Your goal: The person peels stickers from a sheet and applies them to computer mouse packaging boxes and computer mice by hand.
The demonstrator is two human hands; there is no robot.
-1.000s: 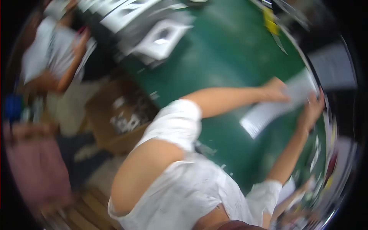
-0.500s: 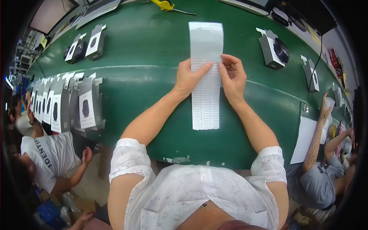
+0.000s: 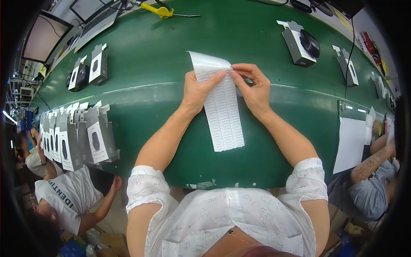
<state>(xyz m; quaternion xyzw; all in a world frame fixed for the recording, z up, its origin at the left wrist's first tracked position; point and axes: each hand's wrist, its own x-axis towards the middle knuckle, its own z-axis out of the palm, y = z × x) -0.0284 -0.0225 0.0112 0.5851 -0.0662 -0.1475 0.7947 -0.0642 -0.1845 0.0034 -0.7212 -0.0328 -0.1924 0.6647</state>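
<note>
— Where to find the sheet [image 3: 223, 113]?
— Over the desk [image 3: 145, 53], between both hands. Hard to tell whether touching the surface. Held at the left edge by the left grip [image 3: 199, 89], with thumb laid across the upper rows [image 3: 223, 126]; pinched at the upper right edge by the right grip [image 3: 255, 88], between thumb and forefinger.
— How far along?
— Partway, by the look of it. Bare and curled at the far end; covered in fine rows from there to the near end. Probably some used, many left.
— Any row lifted off right now?
— Impossible to tell; too fine under the fingertips.
— And the boxes [image 3: 96, 139]?
— Standing in a line at left, with flaps up, well apart from either grip.
</note>
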